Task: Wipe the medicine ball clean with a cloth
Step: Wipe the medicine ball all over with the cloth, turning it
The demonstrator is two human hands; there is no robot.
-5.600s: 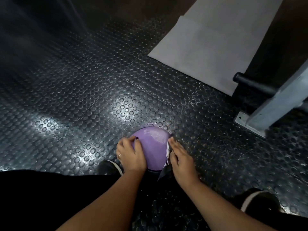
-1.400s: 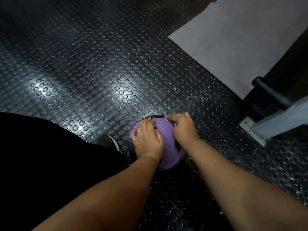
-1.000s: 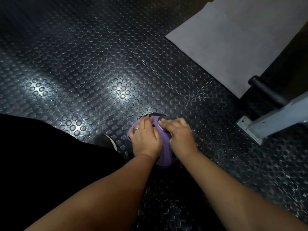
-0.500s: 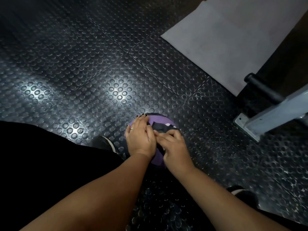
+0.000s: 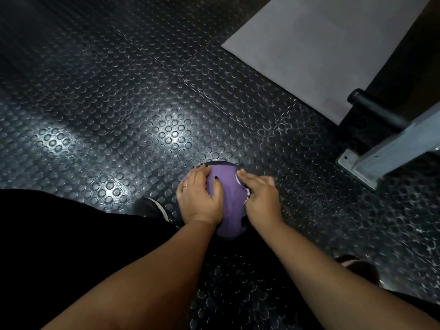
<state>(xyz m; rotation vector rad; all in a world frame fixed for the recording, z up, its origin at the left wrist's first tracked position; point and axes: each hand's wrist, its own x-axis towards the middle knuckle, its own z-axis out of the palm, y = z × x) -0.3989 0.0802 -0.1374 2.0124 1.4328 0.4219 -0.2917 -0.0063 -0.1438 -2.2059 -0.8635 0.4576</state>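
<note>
Head view: medicine ball [image 5: 228, 198] was wedged between both hands, touching each. Left hand [image 5: 198, 198] laid flat over left flank, right hand [image 5: 260, 198] spread flat, cloth [image 5: 242, 188] pinned against right flank.

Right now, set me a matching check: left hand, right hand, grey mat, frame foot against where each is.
1 left hand; 2 right hand; 3 grey mat; 4 frame foot.
a flat on floor, top right; b on cloth, medicine ball's right side; c bare on ball's left side; d right edge, below the mat.
Pairs: 1c; 2b; 3a; 4d
</note>
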